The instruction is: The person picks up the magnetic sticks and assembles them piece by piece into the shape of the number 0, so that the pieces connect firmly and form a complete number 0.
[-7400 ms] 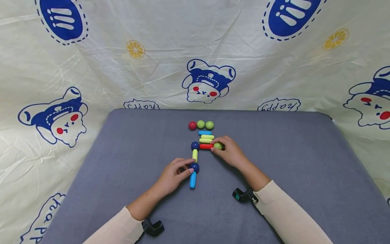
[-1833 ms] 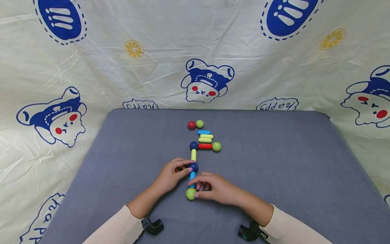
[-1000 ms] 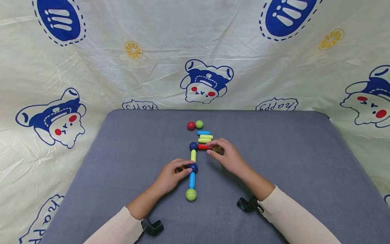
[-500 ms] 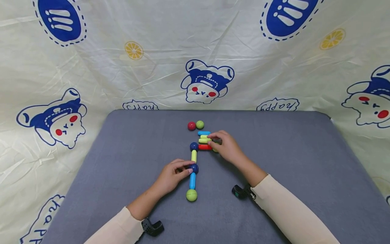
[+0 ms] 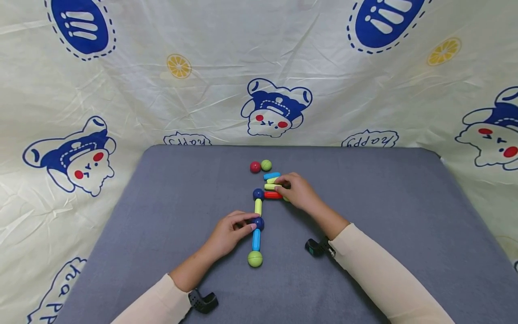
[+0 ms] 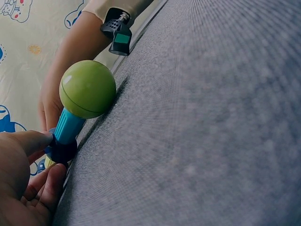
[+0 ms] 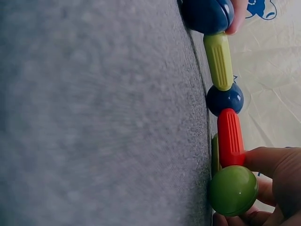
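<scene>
We see a blue ball (image 5: 261, 223) pinched between left fingers (image 5: 243, 216), probably to anchor it, and a yellow stick (image 5: 270, 186) gripped between nearly closed right fingers (image 5: 285, 178).

We held both arms stretched forward and angled inward, wrists bare below the sleeves (image 5: 380, 270). Our left hand (image 5: 229, 231) lay nearer us, thumb and forefinger pinched; our right hand (image 5: 298, 192) sat farther out, pointing left, thumb and forefinger likewise pinched.
</scene>
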Tool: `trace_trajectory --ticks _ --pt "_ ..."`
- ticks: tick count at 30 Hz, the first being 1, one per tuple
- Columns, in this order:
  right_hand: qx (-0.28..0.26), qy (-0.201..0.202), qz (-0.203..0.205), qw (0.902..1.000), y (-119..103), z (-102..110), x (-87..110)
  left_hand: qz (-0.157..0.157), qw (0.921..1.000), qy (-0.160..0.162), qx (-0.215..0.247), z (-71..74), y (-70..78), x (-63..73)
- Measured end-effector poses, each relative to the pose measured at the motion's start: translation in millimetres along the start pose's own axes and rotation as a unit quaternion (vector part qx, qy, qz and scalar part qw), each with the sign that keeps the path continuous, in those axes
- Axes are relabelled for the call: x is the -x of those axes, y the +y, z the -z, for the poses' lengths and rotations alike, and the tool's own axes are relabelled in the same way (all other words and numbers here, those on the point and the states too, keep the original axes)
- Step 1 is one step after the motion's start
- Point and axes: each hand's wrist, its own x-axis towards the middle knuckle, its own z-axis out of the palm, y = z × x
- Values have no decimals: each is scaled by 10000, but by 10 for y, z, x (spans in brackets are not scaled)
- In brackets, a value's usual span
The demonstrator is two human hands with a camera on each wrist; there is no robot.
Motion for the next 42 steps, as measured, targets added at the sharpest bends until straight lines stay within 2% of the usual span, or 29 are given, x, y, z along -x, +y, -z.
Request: trace_trajectory --ticks 16,26,33,38,42 --pt "84 -302 -325 9990 -60 7 -166 -104 9999 -4 15 7 -14 -11" --pt "143 -406 -505 9978 -85 -12 -193 -99 9999 -1 18 6 3 -8" --pt "-39 -228 -284 9993 -122 60 -103 -73 10000 29 20 10 16 -7" --pt "-394 -125 -143 9990 -151 163 54 10 10000 0 -20 8 11 -5" --pt "-463 -123 -154 9987 -148 224 198 80 10000 -6 -1 9 14 -3"
